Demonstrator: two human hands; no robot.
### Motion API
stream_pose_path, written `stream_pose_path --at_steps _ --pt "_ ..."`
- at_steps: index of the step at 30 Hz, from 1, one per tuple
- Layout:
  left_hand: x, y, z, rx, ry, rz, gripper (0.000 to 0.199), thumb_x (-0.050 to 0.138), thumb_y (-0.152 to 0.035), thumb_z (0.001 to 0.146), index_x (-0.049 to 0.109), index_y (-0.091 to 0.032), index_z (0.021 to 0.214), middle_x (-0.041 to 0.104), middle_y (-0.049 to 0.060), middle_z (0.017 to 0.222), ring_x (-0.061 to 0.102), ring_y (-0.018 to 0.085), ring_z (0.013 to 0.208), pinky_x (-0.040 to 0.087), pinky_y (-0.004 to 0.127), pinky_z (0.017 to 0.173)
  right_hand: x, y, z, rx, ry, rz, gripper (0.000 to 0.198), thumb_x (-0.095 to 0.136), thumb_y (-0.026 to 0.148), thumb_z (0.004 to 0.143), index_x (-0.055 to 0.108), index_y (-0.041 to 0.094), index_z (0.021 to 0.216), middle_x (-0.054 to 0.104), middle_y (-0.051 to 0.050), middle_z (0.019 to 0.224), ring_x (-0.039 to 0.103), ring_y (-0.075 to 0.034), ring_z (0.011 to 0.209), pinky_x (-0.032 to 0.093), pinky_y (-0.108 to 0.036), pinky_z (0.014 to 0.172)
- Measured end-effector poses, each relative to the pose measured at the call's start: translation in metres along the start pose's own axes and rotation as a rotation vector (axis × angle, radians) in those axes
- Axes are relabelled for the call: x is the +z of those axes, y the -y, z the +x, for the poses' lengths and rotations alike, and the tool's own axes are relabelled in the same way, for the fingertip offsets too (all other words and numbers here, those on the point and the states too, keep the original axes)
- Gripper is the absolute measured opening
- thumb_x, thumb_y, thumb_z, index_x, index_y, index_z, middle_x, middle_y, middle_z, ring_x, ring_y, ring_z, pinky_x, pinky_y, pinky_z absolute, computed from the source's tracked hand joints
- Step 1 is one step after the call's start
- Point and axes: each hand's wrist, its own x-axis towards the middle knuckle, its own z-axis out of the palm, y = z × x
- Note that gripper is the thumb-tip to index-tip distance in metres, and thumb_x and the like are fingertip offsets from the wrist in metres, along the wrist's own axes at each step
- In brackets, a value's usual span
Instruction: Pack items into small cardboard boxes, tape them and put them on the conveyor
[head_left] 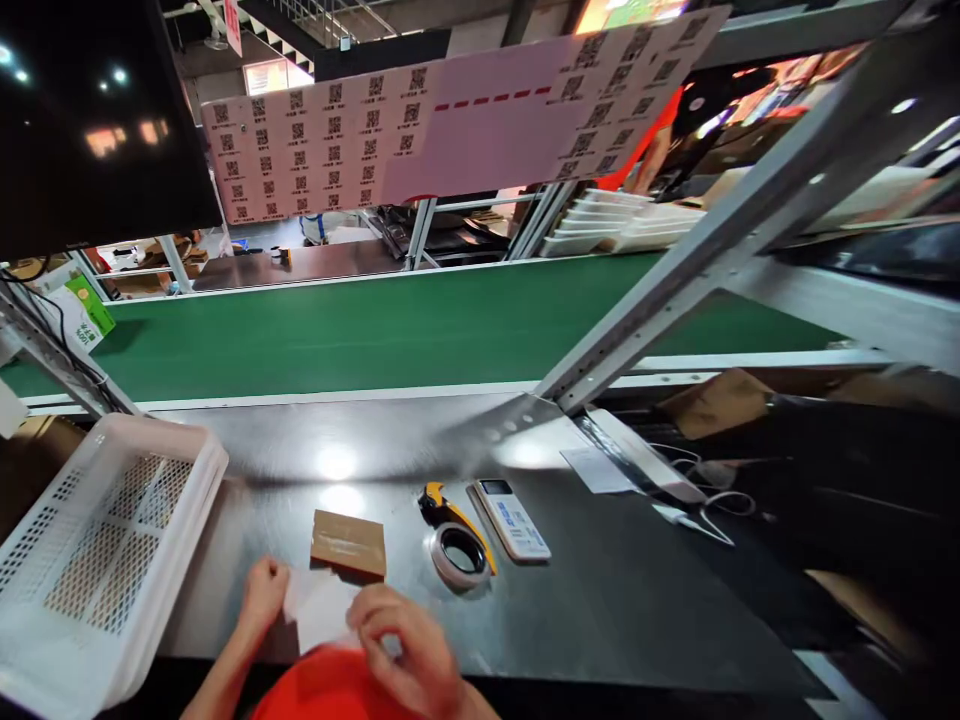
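A thin white sheet [319,608], paper or film I cannot tell, lies low in front of me, slightly blurred. My left hand [265,595] is closed at its left edge. At the right edge my right hand [409,645] pinches it, thumb and forefinger curled into a ring. Just beyond the sheet sits a small brown cardboard box [348,540] on the metal table [262,500]. To the right of the box rests a yellow-handled tape dispenser [459,552] with a roll of tape. Beside that lies a phone-shaped device [513,520], with a small dark screen and printed labels.
White perforated baskets [202,480] stand stacked on the left. A green conveyor belt [360,335] runs across behind the table. A slanted metal post [645,320] and a white cable [712,525] are on the right. A board of printed codes [487,130] hangs above, near a dark monitor [97,120].
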Motion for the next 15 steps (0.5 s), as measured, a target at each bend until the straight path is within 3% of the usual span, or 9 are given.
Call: stream_pose_path --at_steps 1,3,6,9,11,15 --pt "-0.002 0.01 0.005 0.001 -0.025 0.031 0.02 0.054 -0.026 0.085 0.051 -0.023 0.065 0.063 0.005 0.072 0.064 0.025 0.081 0.051 0.04 0.084 0.0 -0.008 -0.005 0.161 -0.128 0.022 0.007 0.057 0.021 0.097 0.062 0.025 0.093 0.076 -0.006 0.086 0.073 -0.019 0.08 0.059 -0.033 0.073" --pt "-0.006 0.027 0.009 0.11 -0.032 0.136 0.014 0.056 -0.026 0.085 0.058 -0.021 0.072 0.073 0.013 0.096 0.069 0.031 0.103 0.051 0.045 0.099 0.001 -0.036 -0.007 0.516 -0.335 0.051 0.018 0.065 0.04 0.095 0.064 0.023 0.089 0.076 -0.008 0.087 0.073 -0.022 0.08 0.06 -0.035 0.072" --pt "0.001 0.037 0.013 0.502 0.128 0.383 0.017 0.061 -0.024 0.085 0.075 -0.018 0.091 0.063 0.017 0.148 0.056 0.035 0.141 0.044 0.048 0.119 0.002 -0.093 -0.001 0.873 -0.451 0.079 0.038 0.075 0.053 0.076 0.062 0.021 0.093 0.074 -0.007 0.082 0.073 -0.026 0.078 0.06 -0.039 0.071" --pt "0.019 0.028 0.021 0.756 0.31 0.616 0.038 0.056 -0.017 0.089 0.078 -0.021 0.119 0.045 0.011 0.168 0.04 0.033 0.156 0.038 0.05 0.127 0.006 -0.139 0.003 0.952 -0.451 0.058 0.038 0.072 0.041 0.065 0.06 0.021 0.095 0.071 -0.003 0.074 0.072 -0.026 0.072 0.058 -0.038 0.067" --pt "0.033 0.018 0.028 0.77 0.375 0.741 0.043 0.056 -0.016 0.089 0.076 -0.018 0.126 0.031 0.011 0.174 0.03 0.033 0.161 0.035 0.051 0.129 0.01 -0.156 0.002 0.977 -0.436 0.036 0.036 0.066 0.035 0.063 0.061 0.021 0.095 0.07 -0.003 0.072 0.071 -0.025 0.069 0.056 -0.036 0.064" --pt "0.047 0.012 0.037 0.703 0.452 0.882 0.041 0.057 -0.015 0.086 0.079 -0.012 0.12 0.01 0.01 0.177 0.012 0.033 0.165 0.029 0.051 0.132 0.017 -0.167 -0.002 0.988 -0.395 -0.022 0.033 0.059 0.027 0.064 0.064 0.019 0.095 0.07 -0.004 0.075 0.07 -0.024 0.069 0.055 -0.035 0.064"
